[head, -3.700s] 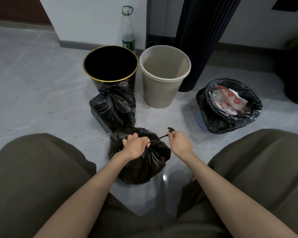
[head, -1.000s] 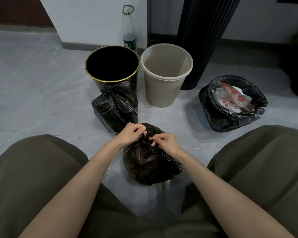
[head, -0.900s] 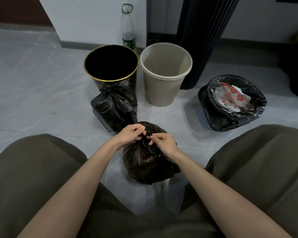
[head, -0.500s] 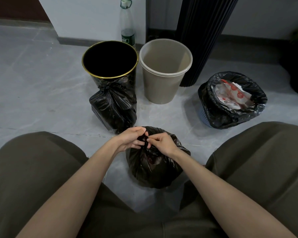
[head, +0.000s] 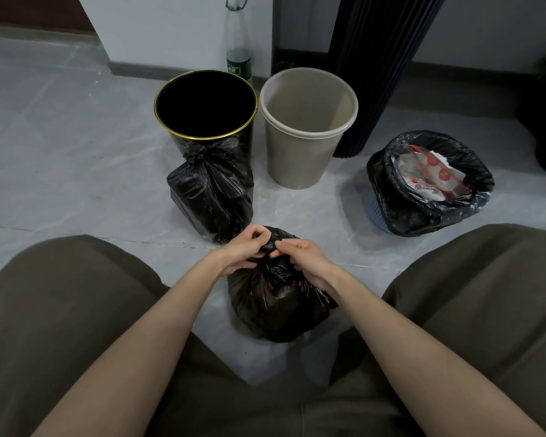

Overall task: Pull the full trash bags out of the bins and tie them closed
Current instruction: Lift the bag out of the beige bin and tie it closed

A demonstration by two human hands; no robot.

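Note:
A full black trash bag (head: 275, 307) sits on the floor between my knees. My left hand (head: 245, 250) and my right hand (head: 303, 258) both pinch its gathered top, fingers curled round the twisted plastic. Another black bag (head: 212, 193), tied shut, leans against the black bin with a gold rim (head: 205, 105), whose inside is dark. The beige bin (head: 308, 130) beside it has nothing in it. At the right a small blue bin (head: 377, 212) holds an open black bag (head: 429, 190) with red and white wrappers inside.
A clear plastic bottle (head: 238, 36) stands by the wall behind the bins. A dark ribbed column (head: 372, 67) rises behind the beige bin. My knees in olive trousers (head: 60, 294) frame the grey tiled floor (head: 60, 152).
Earlier my right hand pulled a twisted strand of the bag out to the right. Since then both hands have come together on the bag's top, and the bag has shifted slightly.

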